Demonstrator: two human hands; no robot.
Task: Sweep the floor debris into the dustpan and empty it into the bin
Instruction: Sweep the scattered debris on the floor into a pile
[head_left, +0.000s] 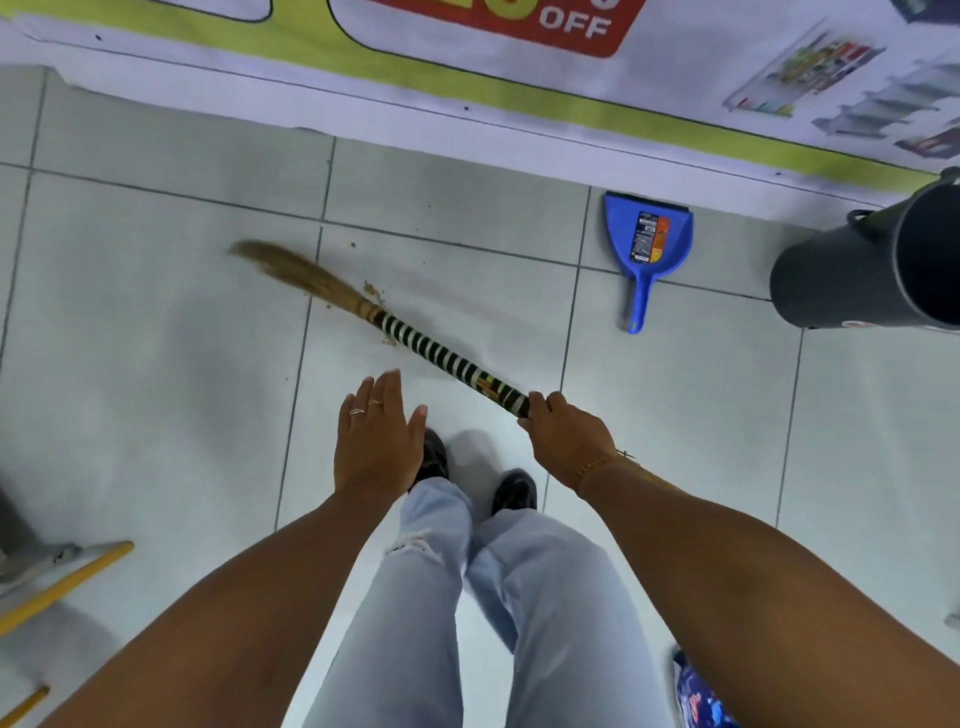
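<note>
Banner (467, 62) along the wall: "OFF" in white on a red panel. Dustpan (647, 244) label: print apparently too small to read.

I see the broom (415, 343) slanting across the tiles — striped black-and-white handle, straw bristles blurred at the far left end. Brown debris (371, 292) lies scattered beside the bristles. The blue dustpan (647, 244) lies flat near the dark grey bin (852, 275), apart from the crumbs.

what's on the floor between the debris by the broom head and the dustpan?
Bare tile in the head view: only grout lines between the debris and the blue dustpan. Stray specks lie farther left.
</note>
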